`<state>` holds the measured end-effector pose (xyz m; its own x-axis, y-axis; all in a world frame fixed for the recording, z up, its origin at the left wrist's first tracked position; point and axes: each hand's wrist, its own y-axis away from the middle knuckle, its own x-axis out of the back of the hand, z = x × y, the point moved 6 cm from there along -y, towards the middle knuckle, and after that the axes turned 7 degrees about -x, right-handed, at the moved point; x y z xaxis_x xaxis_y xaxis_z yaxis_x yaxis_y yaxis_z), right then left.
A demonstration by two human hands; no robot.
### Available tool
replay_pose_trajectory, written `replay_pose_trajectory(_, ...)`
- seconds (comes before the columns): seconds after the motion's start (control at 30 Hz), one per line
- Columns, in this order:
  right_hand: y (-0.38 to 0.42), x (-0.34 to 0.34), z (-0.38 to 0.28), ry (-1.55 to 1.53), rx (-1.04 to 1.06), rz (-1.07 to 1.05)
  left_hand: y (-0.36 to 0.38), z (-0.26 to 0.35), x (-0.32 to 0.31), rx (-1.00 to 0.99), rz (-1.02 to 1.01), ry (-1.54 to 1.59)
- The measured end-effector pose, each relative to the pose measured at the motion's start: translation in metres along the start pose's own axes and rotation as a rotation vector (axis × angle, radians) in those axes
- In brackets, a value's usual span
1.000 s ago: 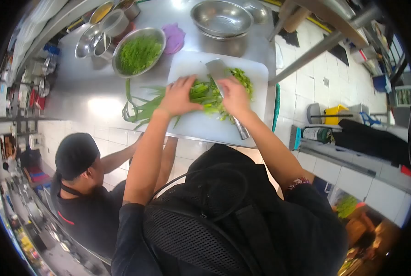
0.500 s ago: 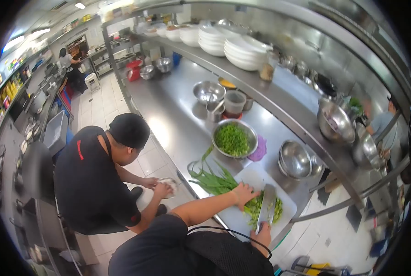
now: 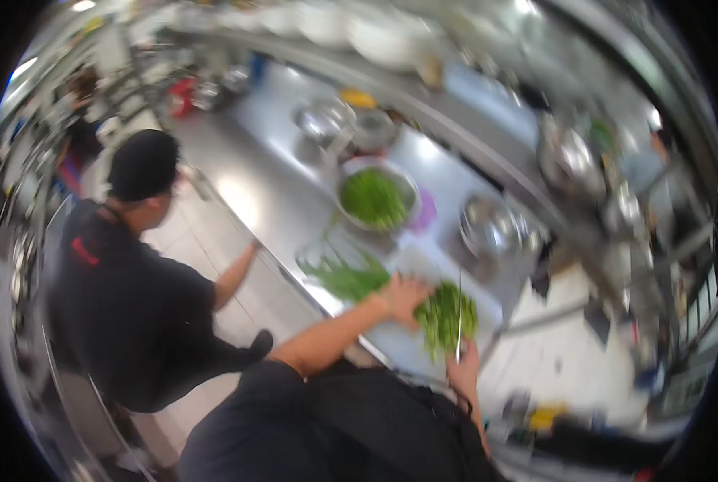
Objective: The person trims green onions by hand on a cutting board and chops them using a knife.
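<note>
My left hand (image 3: pixel 408 299) lies with fingers spread at the edge of chopped greens (image 3: pixel 435 320), touching them. My right hand (image 3: pixel 463 366) is closed round the handle of a cleaver (image 3: pixel 459 309), its blade seen edge-on, upright among the cut greens. Beneath is a white cutting board (image 3: pixel 393 341). Long uncut green leaves (image 3: pixel 347 275) lie to the left of my left hand, partly off the board. Beyond the board stands a steel bowl (image 3: pixel 415 197) of chopped greens, with a purple cloth-like item (image 3: pixel 426 210) beside it. Motion blur softens everything.
Steel bowls (image 3: pixel 490 227) stand right of the board on the steel table (image 3: pixel 246 189). More bowls and a container (image 3: pixel 373 128) are farther back. A shelf with white dishes (image 3: pixel 387 40) runs above. A co-worker in black (image 3: pixel 134 297) stands close on the left.
The view has shifted and blurred. The cleaver blade has turned from showing its flat side to edge-on. The co-worker has straightened up, one hand now reaching to the table edge.
</note>
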<state>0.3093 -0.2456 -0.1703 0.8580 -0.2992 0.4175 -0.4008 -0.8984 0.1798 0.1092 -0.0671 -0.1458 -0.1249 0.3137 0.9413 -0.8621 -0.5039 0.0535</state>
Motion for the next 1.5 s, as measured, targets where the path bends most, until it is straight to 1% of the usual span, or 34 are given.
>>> replay_pose_trajectory(0.03,0.019,0.0,-0.036,-0.046,-0.177,-0.038,0.006,0.005,0.014,0.011,0.027,0.123)
replay_pose_trajectory(0.07,0.023,0.0,-0.052,-0.11,-0.199,-0.07,0.007,0.009,0.032,0.106,0.033,0.24)
replay_pose_trajectory(0.1,0.022,0.001,-0.05,-0.065,-0.199,-0.024,0.004,0.003,0.026,0.129,0.242,0.3)
replay_pose_trajectory(0.13,0.016,-0.002,-0.039,-0.152,-0.176,-0.04,-0.004,-0.002,0.022,0.085,0.327,0.312)
replay_pose_trajectory(0.17,0.022,-0.005,-0.041,-0.21,-0.283,-0.062,-0.001,-0.001,0.029,0.202,0.487,0.385)
replay_pose_trajectory(0.2,0.028,-0.009,-0.042,-0.25,-0.335,-0.039,-0.004,0.002,0.028,0.236,0.538,0.329)
replay_pose_trajectory(0.23,0.036,-0.011,-0.039,-0.258,-0.362,-0.001,-0.009,0.006,0.013,0.204,0.508,0.347)
replay_pose_trajectory(0.3,0.045,-0.017,-0.052,-0.285,-0.347,0.021,-0.011,0.01,0.003,0.118,0.534,0.098)
replay_pose_trajectory(0.33,0.048,-0.016,-0.057,-0.187,-0.3,0.028,-0.015,0.013,-0.003,0.093,0.557,0.041)
replay_pose_trajectory(0.37,0.046,-0.016,-0.062,-0.18,-0.306,0.041,-0.018,0.008,-0.008,0.082,0.556,0.053)
replay_pose_trajectory(0.43,0.044,-0.021,-0.076,0.091,-0.161,0.023,-0.017,0.006,-0.013,0.078,0.576,0.005)
replay_pose_trajectory(0.47,0.042,-0.028,-0.084,0.162,-0.054,0.035,-0.018,0.003,-0.02,0.072,0.567,0.02)
replay_pose_trajectory(0.5,0.036,-0.034,-0.089,0.166,-0.072,0.036,-0.02,0.001,-0.023,0.097,0.527,-0.011)
replay_pose_trajectory(0.57,0.022,-0.049,-0.095,0.464,-0.157,-0.056,-0.022,0.001,-0.025,0.123,0.465,-0.029)
replay_pose_trajectory(0.67,0.006,-0.06,-0.087,0.528,-0.204,-0.11,-0.021,0.001,-0.025,0.098,0.471,-0.036)
replay_pose_trajectory(0.77,0.019,-0.047,-0.107,0.445,-0.217,-0.151,-0.024,-0.003,-0.028,0.102,0.481,-0.028)
replay_pose_trajectory(0.8,0.017,-0.059,-0.092,0.446,-0.216,-0.153,-0.025,-0.003,-0.028,0.093,0.484,-0.043)
replay_pose_trajectory(0.83,0.012,-0.077,-0.066,0.423,-0.176,-0.076,-0.026,-0.003,-0.028,0.084,0.489,-0.057)
replay_pose_trajectory(0.87,0.009,-0.085,-0.054,0.401,-0.136,0.0,-0.027,-0.003,-0.027,0.087,0.491,-0.055)
replay_pose_trajectory(0.97,-0.031,-0.081,-0.058,0.444,-0.155,-0.002,-0.021,-0.001,-0.031,0.071,0.452,-0.062)
replay_pose_trajectory(1.0,-0.033,-0.072,-0.074,0.407,-0.166,-0.042,-0.021,-0.003,-0.032,0.096,0.429,-0.007)
replay_pose_trajectory(1.03,-0.031,-0.057,-0.09,0.402,-0.155,-0.029,-0.026,-0.008,-0.029,0.124,0.42,0.045)
replay_pose_trajectory(1.13,-0.008,-0.041,-0.12,0.395,-0.086,-0.053,-0.014,0.002,-0.026,0.072,0.418,0.062)
replay_pose_trajectory(1.2,0.005,-0.051,-0.12,0.377,-0.159,-0.09,-0.012,0.004,-0.023,0.075,0.418,0.084)
replay_pose_trajectory(1.23,0.002,-0.06,-0.11,0.37,-0.163,-0.078,-0.012,0.005,-0.023,0.077,0.415,0.107)
replay_pose_trajectory(1.27,-0.006,-0.073,-0.094,0.426,-0.118,-0.079,-0.012,0.007,-0.023,0.063,0.411,0.105)
replay_pose_trajectory(1.3,-0.009,-0.078,-0.102,0.485,-0.069,-0.082,-0.012,0.007,-0.024,0.058,0.413,0.096)
replay_pose_trajectory(1.33,-0.006,-0.073,-0.108,0.485,-0.066,-0.072,-0.014,0.005,-0.023,0.056,0.422,0.085)
replay_pose_trajectory(1.4,0.007,-0.066,-0.118,0.504,-0.157,-0.154,-0.014,0.003,-0.025,0.05,0.443,0.084)
replay_pose_trajectory(1.47,0.024,-0.071,-0.11,0.494,-0.153,-0.136,-0.013,0.003,-0.023,0.061,0.474,0.098)
replay_pose_trajectory(1.5,0.028,-0.075,-0.1,0.474,-0.156,-0.119,-0.012,0.005,-0.022,0.062,0.448,0.09)
